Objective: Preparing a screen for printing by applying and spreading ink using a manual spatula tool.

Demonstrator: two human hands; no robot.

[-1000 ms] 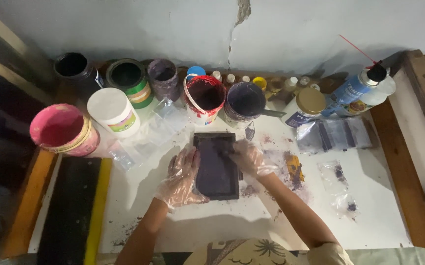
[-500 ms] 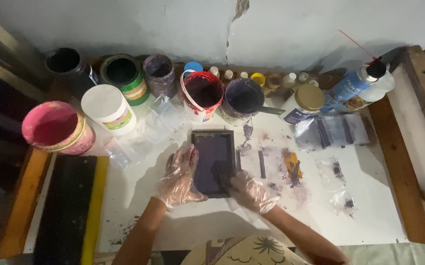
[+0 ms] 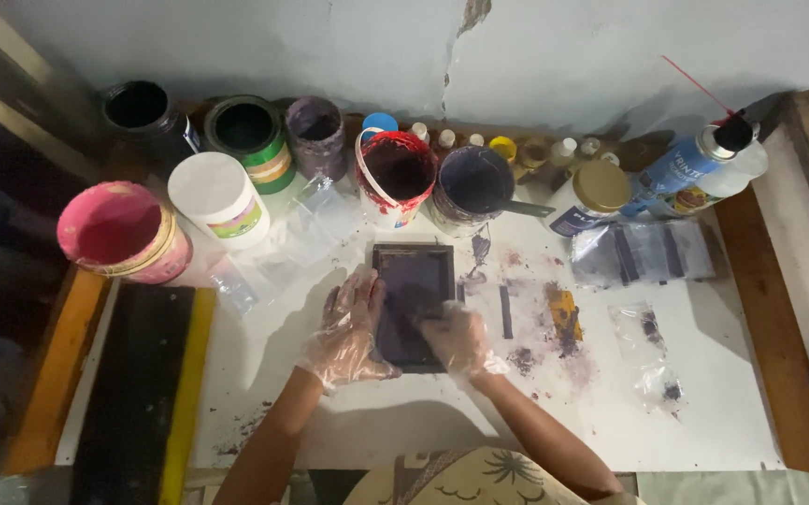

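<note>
Both hands wear thin clear gloves and rest on the frame (image 3: pixel 412 304), a small dark rectangular screen lying flat near the middle of the table (image 3: pixel 731 421). Left hand (image 3: pixel 353 327) lies flat with spread fingers along the frame's 9 o'clock edge, pressing rather than clamping; right hand (image 3: pixel 458 341) sits at the 5 o'clock corner, fingers curled onto the mesh, and whether it pinches anything cannot be told. Risk one: uneven pressure could let the frame slide on the stained surface and smear whatever lies beneath. Risk two: wet purple ink on the gloves could transfer to the clean tabletop at 6 o'clock. At 12 o'clock, just beyond the frame, stand the red pail (image 3: pixel 395 176) and the purple pot (image 3: pixel 472 185), both open; a forward push of the frame could knock them and spill ink. At 3 o'clock lie a dark strip (image 3: pixel 505 311) and a yellow scraper (image 3: pixel 565 316) among purple smudges, near enough for the right forearm to drag. Well off at 10 o'clock stand the white tub (image 3: pixel 219 198) and pink bucket (image 3: pixel 122 232); plastic bags (image 3: pixel 645 251) lie at 2 o'clock.
</note>
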